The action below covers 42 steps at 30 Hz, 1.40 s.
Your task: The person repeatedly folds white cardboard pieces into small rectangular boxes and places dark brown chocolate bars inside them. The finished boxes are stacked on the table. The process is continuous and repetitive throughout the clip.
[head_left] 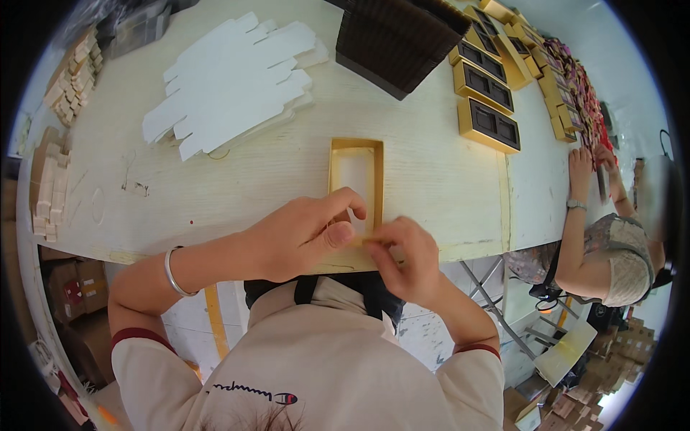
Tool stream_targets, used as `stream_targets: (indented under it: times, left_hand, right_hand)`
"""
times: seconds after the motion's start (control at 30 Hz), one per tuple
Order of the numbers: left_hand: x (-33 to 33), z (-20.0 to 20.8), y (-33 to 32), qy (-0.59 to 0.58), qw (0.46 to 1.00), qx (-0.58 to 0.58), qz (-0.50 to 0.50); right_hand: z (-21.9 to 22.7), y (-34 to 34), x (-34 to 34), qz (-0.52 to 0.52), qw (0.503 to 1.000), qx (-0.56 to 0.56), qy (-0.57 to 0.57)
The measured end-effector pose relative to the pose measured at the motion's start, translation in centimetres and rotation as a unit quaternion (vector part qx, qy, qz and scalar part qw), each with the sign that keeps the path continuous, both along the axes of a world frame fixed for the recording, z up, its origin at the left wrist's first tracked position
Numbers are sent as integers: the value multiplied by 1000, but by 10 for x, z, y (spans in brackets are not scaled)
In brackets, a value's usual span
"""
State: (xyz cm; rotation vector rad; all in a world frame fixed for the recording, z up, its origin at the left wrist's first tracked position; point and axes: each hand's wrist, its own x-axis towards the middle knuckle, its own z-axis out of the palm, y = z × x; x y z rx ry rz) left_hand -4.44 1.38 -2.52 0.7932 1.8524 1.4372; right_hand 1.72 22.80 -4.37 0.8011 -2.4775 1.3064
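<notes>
In front of me an open rectangular gold box with a pale inside lies on the table, its narrow near end close to the table's front edge. My left hand reaches over the box's near left part, with thumb and forefinger curved apart and the fingertip over the inside. The hand hides that corner of the box. My right hand pinches the near end of the box between thumb and fingers, slightly blurred.
White die-cut card sheets are stacked far left; a dark brown stack stands at the back. Several gold boxes with dark inserts line the right. Pale small blocks sit at the left edge. A co-worker's hand is at far right.
</notes>
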Motion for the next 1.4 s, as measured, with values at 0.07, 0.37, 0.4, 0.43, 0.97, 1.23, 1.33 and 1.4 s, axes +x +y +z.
stream_targets:
  times: [0.07, 0.37, 0.4, 0.43, 0.97, 1.23, 1.33, 1.4]
  left_hand:
    - [0, 1, 1, 24, 1000, -16, 8]
    - [3, -15, 9, 201, 977, 46, 57]
    - [3, -13, 7, 192, 980, 21, 44]
    - [4, -14, 7, 223, 973, 12, 55]
    - [2, 17, 9, 273, 944, -174, -68]
    - [-52, 15, -12, 507, 843, -166, -76]
    - [-46, 0, -9, 507, 842, -181, -31]
    - [-34, 1, -3, 507, 844, -177, 17]
  right_hand:
    - [8, -10, -2, -50, 976, -134, -166]
    - [1, -10, 1, -69, 994, 81, 2]
    - [0, -10, 1, -76, 987, 128, 54]
    - [-4, -8, 0, -79, 975, 169, 123]
    - [26, 10, -32, 133, 954, 239, -123]
    - [65, 45, -60, 198, 951, 227, -69]
    - [87, 58, -83, 25, 993, 111, 29]
    - [109, 60, -110, -112, 978, 66, 163]
